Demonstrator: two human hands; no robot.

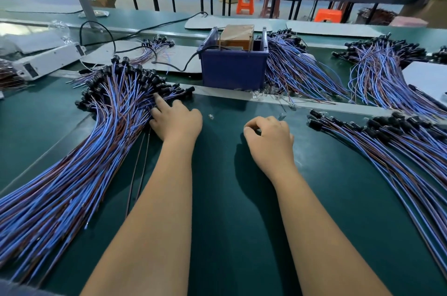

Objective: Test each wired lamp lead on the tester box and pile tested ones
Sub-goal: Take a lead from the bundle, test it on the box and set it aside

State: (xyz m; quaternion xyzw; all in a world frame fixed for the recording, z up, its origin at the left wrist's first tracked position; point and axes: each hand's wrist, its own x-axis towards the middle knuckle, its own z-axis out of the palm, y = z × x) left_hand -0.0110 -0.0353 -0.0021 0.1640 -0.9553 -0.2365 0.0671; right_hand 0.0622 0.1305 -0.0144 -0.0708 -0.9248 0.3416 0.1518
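Left hand: while it rests on the lead pile [79,150], the left hand [177,119] spreads straight fingers — grasping nothing.
Right hand: the right hand [271,137] (fingers curled) — contents untellable.
Tester box: blue tester box [233,63] on counter [217,198], beyond both hands.

Orange stools [245,1]; white power strip [48,60]

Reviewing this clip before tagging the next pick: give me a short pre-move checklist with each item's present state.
1. Left hand on the big left pile of leads, fingers among the wires: ok.
2. One lead singled out in the left hand: cannot tell.
3. Right hand free: cannot tell; fingers curled on the green mat, contents hidden.
4. Blue tester box in view, unobstructed: ok.
5. Right pile of leads apart from the left one: ok.
6. Loose small bulb between the hands: not ok.
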